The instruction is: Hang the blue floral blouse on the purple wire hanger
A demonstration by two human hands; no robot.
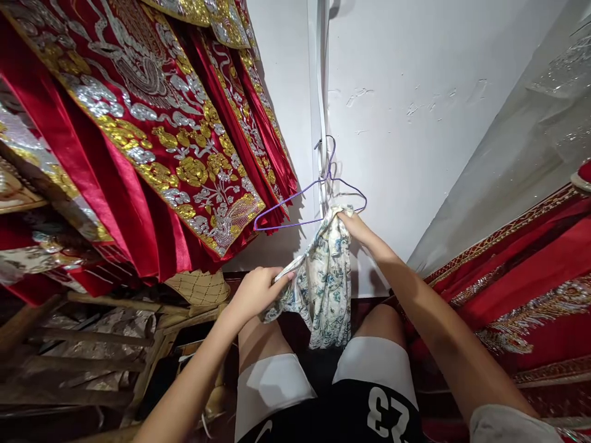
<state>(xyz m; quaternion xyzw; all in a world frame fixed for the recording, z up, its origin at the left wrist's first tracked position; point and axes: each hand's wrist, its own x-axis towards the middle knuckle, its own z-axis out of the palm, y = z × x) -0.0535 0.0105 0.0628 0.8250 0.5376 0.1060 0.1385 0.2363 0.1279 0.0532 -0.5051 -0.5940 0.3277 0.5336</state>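
A white garment with a blue-green floral print [330, 271] hangs bunched between my hands, in front of a purple hanger [289, 200]. My left hand [265, 286] is closed on the garment's edge, thumb on top, pulling it out to the left. On the other side my right hand [351, 224] grips the upper part close to the hanger's bottom bar; its fingers are hidden in the cloth. The hanger's hook is at a white vertical pole [322, 80] by the wall. Whether the cloth is looped over the bar cannot be made out.
Red costumes with gold and silver sequins [184, 141] hang at the left. More red fabric with silver fringe [530, 307] is on the right, near a clear plastic sheet [498, 147]. A wooden chair-like frame [152, 351] stands at lower left. A white wall [392, 123] lies ahead.
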